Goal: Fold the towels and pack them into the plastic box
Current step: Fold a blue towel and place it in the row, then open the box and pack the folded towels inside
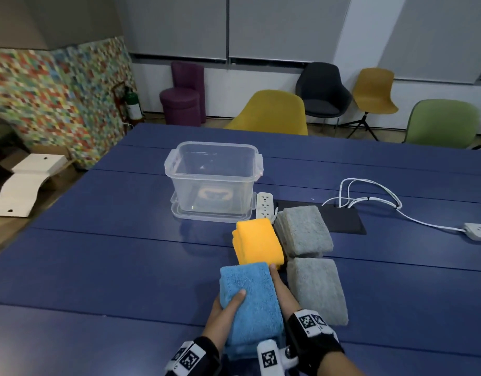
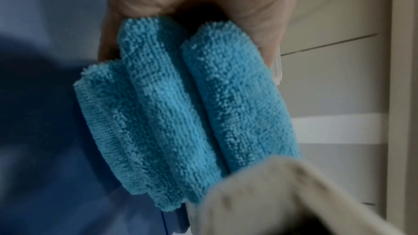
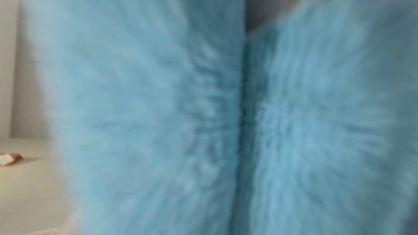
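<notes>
Clear plastic box (image 1: 213,177) sits empty on the bench (image 1: 98,267), nothing packed. Left grip (image 1: 225,308) and right grip (image 1: 284,291) clasp the folded blue towel (image 1: 250,297); orange towel (image 1: 258,244) and two grey towels (image 1: 305,230) lie folded, waiting.

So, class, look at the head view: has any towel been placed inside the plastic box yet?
No: the plastic box holds no towel, and the blue towel is in both hands.
</notes>
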